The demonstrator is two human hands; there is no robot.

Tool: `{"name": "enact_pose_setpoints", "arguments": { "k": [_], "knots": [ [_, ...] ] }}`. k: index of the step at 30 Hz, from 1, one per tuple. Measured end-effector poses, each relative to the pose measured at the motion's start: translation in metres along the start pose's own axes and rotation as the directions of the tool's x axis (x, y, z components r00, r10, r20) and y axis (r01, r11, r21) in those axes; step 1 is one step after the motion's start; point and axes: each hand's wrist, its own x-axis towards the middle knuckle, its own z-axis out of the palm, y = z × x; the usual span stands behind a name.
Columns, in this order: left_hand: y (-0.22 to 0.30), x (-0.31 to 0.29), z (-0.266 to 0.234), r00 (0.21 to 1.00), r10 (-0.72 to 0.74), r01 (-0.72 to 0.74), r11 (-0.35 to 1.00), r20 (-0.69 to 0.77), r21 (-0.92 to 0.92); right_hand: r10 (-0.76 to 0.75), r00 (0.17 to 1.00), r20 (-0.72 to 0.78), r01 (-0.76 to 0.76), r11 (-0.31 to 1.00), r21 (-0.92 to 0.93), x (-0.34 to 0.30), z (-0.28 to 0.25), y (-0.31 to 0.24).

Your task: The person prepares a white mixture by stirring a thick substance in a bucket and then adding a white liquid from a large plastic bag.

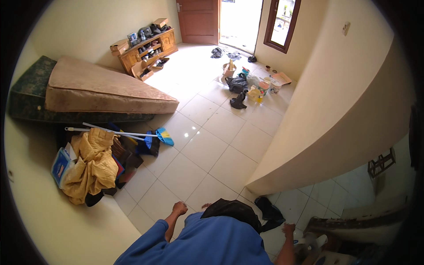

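Observation:
My left hand (179, 208) is at the left of my blue shirt, above the tiled floor. Its fingers are curled in and nothing shows in them. My right hand (289, 228) hangs at the other side, its fingers small in view and seemingly curled, with no held thing visible. Closest to it on the floor is a black plastic bag (269, 211). Dark cloth (232, 211) shows beyond the hem of my shirt, with part of a bare foot (206, 206) beside it.
At left, mattresses (110, 86) lean by the wall, near a yellow cloth heap (95, 165) and a blue broom (164, 136). A shoe cabinet (132, 58) stands beyond. Buckets (274, 86) and black bags (237, 84) lie near the open door (198, 21). A curved wall (318, 128) bounds the right.

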Motion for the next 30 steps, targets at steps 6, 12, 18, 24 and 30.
{"name": "enact_pose_setpoints", "arguments": {
  "k": [6,12,18,24,30],
  "knots": [
    [-0.012,0.003,0.001,1.000,0.004,-0.003,0.998,-0.014,0.061,-0.557,0.827,-0.081,0.473,0.765,-0.437,0.064,-0.084,-0.075],
    [-0.046,0.014,0.016,0.998,-0.061,0.062,0.994,0.019,-0.095,-0.591,0.738,-0.326,0.543,0.806,-0.233,-0.042,-0.144,-0.231],
    [-0.006,0.008,0.013,0.986,-0.146,0.161,0.956,0.079,-0.246,-0.733,0.521,-0.437,0.616,0.677,-0.403,-0.097,-0.228,-0.306],
    [-0.061,0.013,0.015,0.993,-0.101,0.086,0.969,-0.054,-0.233,-0.753,0.453,-0.477,0.674,0.639,-0.369,-0.127,-0.224,-0.373],
    [-0.026,0.007,0.005,0.992,-0.102,0.107,0.991,0.068,-0.084,-0.719,0.544,-0.433,0.600,0.694,-0.398,-0.136,-0.251,-0.393]
  ]
}}
